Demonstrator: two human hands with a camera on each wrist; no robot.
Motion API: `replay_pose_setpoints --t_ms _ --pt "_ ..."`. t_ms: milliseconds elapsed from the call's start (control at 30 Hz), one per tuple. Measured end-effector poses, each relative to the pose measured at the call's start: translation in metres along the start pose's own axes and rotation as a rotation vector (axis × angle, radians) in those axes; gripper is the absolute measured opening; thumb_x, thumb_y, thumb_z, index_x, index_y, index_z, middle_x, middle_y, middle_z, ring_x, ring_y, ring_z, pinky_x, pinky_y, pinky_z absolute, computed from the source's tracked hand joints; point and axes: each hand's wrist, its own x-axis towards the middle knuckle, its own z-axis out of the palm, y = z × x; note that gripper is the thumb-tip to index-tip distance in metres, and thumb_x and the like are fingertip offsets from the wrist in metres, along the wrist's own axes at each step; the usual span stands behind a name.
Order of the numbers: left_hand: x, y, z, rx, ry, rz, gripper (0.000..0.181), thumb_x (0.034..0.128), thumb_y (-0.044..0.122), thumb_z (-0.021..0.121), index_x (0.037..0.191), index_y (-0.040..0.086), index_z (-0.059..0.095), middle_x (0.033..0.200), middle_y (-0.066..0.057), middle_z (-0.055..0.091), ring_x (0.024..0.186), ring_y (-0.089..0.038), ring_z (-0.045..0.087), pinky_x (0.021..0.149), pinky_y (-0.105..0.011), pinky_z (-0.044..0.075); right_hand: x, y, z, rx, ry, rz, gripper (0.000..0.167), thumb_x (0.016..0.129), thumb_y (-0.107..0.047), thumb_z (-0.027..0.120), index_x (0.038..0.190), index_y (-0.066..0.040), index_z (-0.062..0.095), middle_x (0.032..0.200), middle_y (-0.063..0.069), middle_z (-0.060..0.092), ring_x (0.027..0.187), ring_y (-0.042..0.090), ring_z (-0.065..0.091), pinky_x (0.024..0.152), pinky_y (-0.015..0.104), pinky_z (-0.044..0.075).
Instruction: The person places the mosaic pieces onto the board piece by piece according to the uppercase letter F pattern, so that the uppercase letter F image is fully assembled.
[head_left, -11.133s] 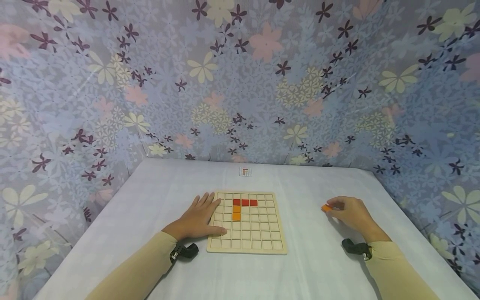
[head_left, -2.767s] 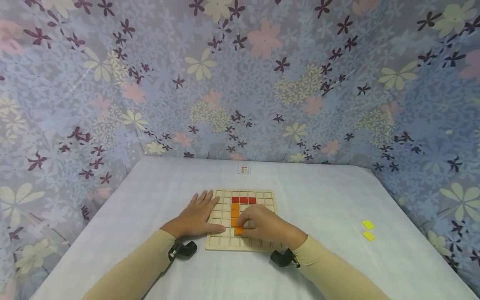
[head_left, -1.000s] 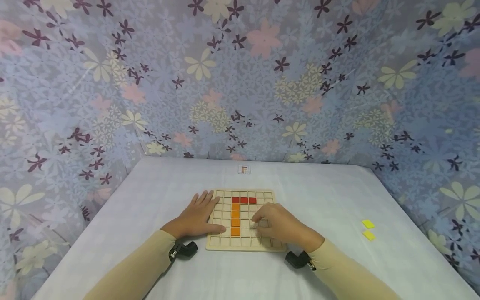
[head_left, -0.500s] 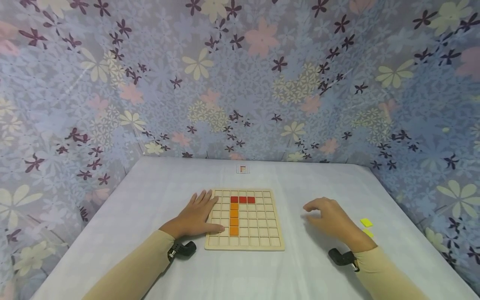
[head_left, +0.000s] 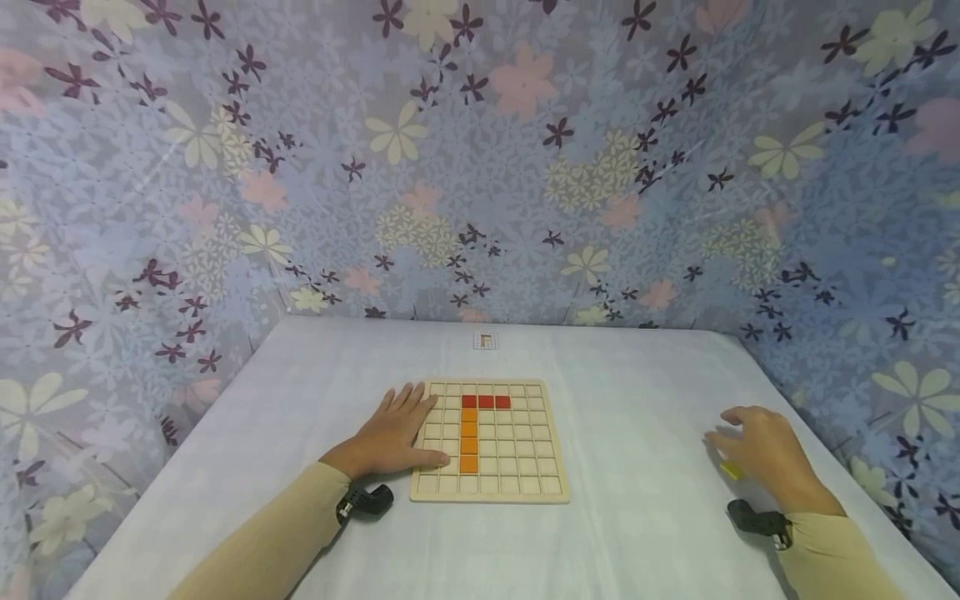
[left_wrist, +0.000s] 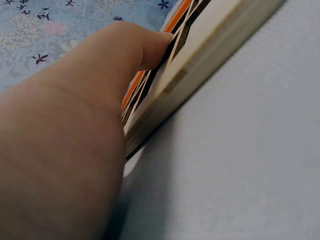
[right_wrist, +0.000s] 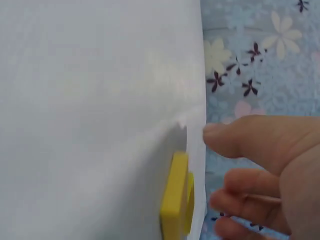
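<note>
My left hand (head_left: 390, 437) rests on the left edge of a square wooden grid board (head_left: 525, 487), its fingers spread and its thumb lying across the lower cells. Three red tiles (head_left: 486, 402) form a row near the board's top. Below the leftmost one, several orange tiles (head_left: 468, 427) run down in a column. Far to the right, my right hand (head_left: 771, 454) hovers with loosely bent fingers, holding nothing. Just under it a yellow tile (head_left: 731, 470) lies on the cloth. The right wrist view shows two yellow tiles (right_wrist: 173, 200), apart from the thumb and fingers.
A small card (head_left: 486, 341) with a printed grid pattern lies beyond the board. White cloth (head_left: 630, 533) covers the table, and a floral curtain (head_left: 480, 167) hangs behind and along the sides. Each wrist wears a dark camera mount (head_left: 365, 502).
The orange column has grown from two tiles, the right hand having set the lowest one. That hand then left the board and moved right to the yellow tiles. The left hand stayed put.
</note>
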Motion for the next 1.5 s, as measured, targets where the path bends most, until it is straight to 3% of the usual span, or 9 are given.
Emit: replay_pose_setpoints --t_ms 200,767,1267,1500 --pt "-0.002 0.002 -0.001 -0.006 -0.004 -0.007 0.117 0.0862 0.084 0.058 0.165 0.003 0.03 0.171 -0.024 0.015 0.158 -0.041 0.009 0.124 -0.058 0.003 -0.004 0.011 -0.002 -0.012 -0.057 0.059 0.068 0.091 -0.036 0.083 0.12 0.022 0.061 0.109 0.037 0.067 0.106 0.061 0.059 0.087 0.069 0.049" --pt "-0.001 0.003 -0.002 -0.005 0.004 -0.005 0.117 0.0859 0.085 0.057 0.165 0.003 0.031 0.171 -0.024 0.016 0.157 -0.042 0.01 0.124 -0.059 0.004 -0.009 0.016 -0.015 0.034 -0.128 0.082 0.057 0.089 -0.028 0.086 0.116 0.018 0.065 0.105 0.03 0.072 0.1 0.052 0.066 0.085 0.064 0.052" --pt "-0.002 0.005 -0.004 -0.009 0.001 -0.001 0.117 0.0863 0.084 0.059 0.164 0.001 0.032 0.17 -0.026 0.017 0.157 -0.043 0.011 0.123 -0.06 0.005 -0.015 0.019 -0.013 0.046 -0.105 0.069 0.038 0.087 -0.012 0.083 0.109 0.015 0.069 0.095 0.021 0.073 0.09 0.042 0.069 0.079 0.058 0.056" --pt "-0.002 0.003 -0.002 -0.005 0.001 -0.004 0.117 0.0864 0.085 0.057 0.165 0.002 0.031 0.171 -0.025 0.017 0.157 -0.042 0.011 0.124 -0.06 0.005 -0.015 0.017 -0.011 0.045 -0.086 0.073 0.04 0.087 -0.015 0.085 0.109 0.014 0.069 0.095 0.022 0.072 0.09 0.043 0.068 0.078 0.058 0.055"
